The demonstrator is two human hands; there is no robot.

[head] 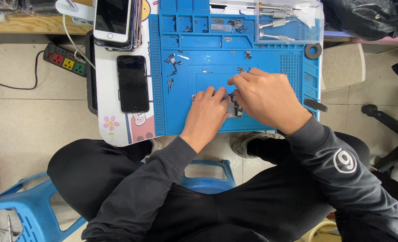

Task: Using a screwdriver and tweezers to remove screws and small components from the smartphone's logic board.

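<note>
blue silicone repair mat [270, 122] on small table; left hand [206, 113] and right hand [268, 97] pinch small metal phone component [235, 110] at mat centre, fingers closed on it. black smartphone [132, 84] at nine o'clock.

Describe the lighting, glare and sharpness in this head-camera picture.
Head view: even, soft light with faint shadows under the left hand and right hand; slight glare on the black phone; the blue mat is sharp, while the small part between the hands is too small to make out.
</note>
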